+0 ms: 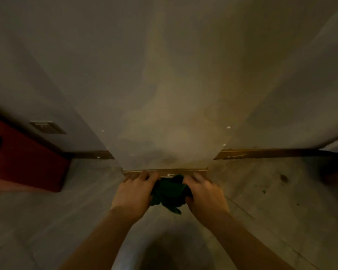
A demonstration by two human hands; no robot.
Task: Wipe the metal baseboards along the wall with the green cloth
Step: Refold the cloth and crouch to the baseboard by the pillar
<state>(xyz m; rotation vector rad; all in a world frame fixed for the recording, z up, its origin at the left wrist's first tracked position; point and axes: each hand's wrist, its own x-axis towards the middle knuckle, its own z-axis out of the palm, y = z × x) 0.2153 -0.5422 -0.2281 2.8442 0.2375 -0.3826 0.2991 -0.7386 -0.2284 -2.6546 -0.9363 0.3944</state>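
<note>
Green cloth (169, 191) bunched between left hand (134, 189) and right hand (204, 193), both grips pinching it, beside the baseboard (168, 171).

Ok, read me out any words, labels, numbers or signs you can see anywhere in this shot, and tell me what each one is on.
No readable text anywhere in this view.
Wall plate: a pale mark on its face, too blurred to tell whether it is lettering.
Red cabinet: no label shows.
Green cloth, baseboard, left hand and right hand: no print or tag visible.
</note>
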